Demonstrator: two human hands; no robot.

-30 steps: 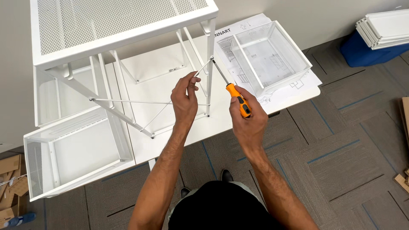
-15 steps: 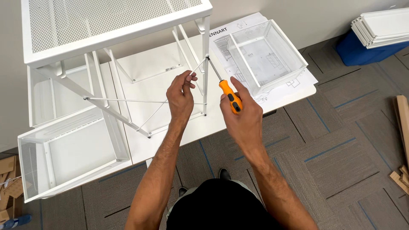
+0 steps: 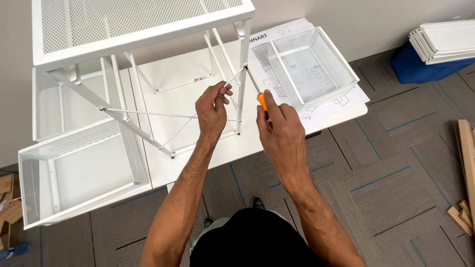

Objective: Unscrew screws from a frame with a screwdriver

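Screwdriver [image 3: 263,108], orange/black handle, sits in the right hand [image 3: 280,132]; fingers wrapped closed round the handle, shaft angled up-left so the tip meets the top of a white frame leg [image 3: 241,84], right where a thin diagonal brace rod [image 3: 200,114] ends. Looks like the tool is lined up w/ a fastener there, though the screw itself is too small to make out.

Left hand [image 3: 213,112] pinches that same rod between thumb and fingertips, partway along it, just beside the leg. Prob. steadying the rod so its end stays put against the leg while the driver bears on it.

Frame is a white metal drawer unit [image 3: 143,29] w/ mesh top, tipped up on the white surface [image 3: 188,89], which puts the cross-brace side facing the person.

Pose: both forearms reach fwd and converge, wrists close together, hands near but apart. Right wrist cocked slightly, palm down over the handle. Left knuckles up.

Nearby: mesh drawer [image 3: 79,173] at left, another drawer [image 3: 311,64] resting on an instruction sheet [image 3: 341,104] at right.
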